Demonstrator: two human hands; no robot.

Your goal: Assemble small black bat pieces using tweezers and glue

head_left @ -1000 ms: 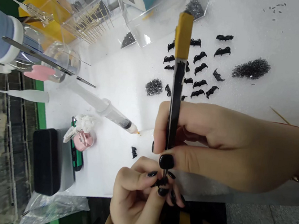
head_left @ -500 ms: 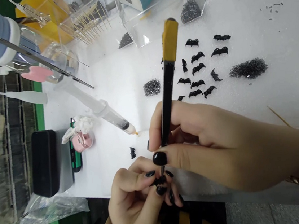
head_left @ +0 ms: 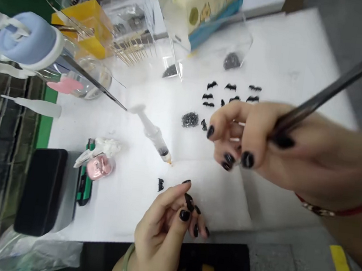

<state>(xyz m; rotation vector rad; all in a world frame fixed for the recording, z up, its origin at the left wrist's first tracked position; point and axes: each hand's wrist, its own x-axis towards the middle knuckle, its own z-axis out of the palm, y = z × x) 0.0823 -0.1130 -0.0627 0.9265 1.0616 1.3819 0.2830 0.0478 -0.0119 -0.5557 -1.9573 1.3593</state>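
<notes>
My left hand (head_left: 164, 228) is near the table's front edge, fingers curled, with a small black bat-shaped piece (head_left: 189, 201) held between the thumb and fingers. To the right and higher up, my right hand (head_left: 259, 145) grips black tweezers (head_left: 321, 95) with a yellow-wrapped end. The tweezers slant up to the right and are blurred; their tips are hidden by the hand. Another bat-shaped piece (head_left: 161, 184) lies on the white table just beyond my left hand. Several more bat-shaped pieces (head_left: 231, 87) lie further back, some covered by my right hand.
A syringe (head_left: 158, 141) with an orange tip lies mid-table. Beside it is a pile of dark glittering beads (head_left: 190, 119). On the left are a black box (head_left: 41, 191), a green cutter (head_left: 85, 181), a pink round container (head_left: 99, 167) and a blue-lidded bottle (head_left: 27, 40).
My right hand has lifted away from the left, moving right with the tweezers, which now tilt right. My left hand has stayed low with the piece. The view has shifted.
</notes>
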